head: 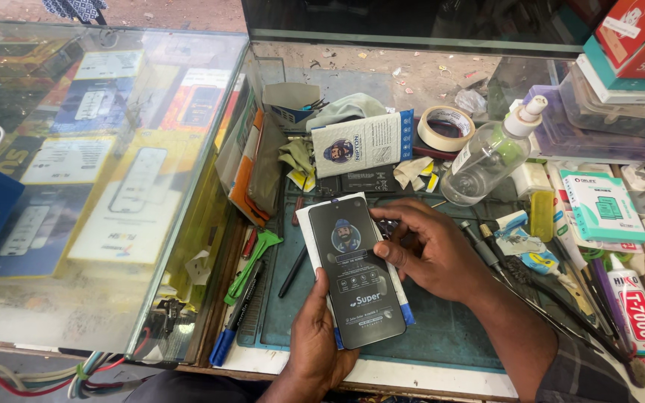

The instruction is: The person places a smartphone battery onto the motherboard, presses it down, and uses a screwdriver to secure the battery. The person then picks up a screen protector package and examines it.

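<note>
My left hand (315, 339) holds a smartphone (355, 272) from below, its front covered by a dark printed screen protector film. A white card or backing sheet (309, 218) sticks out behind the phone. My right hand (431, 250) rests against the phone's right edge, fingers curled over its upper right side. Both hands hover over a dark green work mat (442, 325).
A glass display case (98, 179) with boxed goods fills the left. On the bench lie a clear spray bottle (490, 153), a tape roll (446, 127), a white and blue pouch (363, 143), glue tubes (636, 313), green pry tool (254, 263), pens and screwdrivers.
</note>
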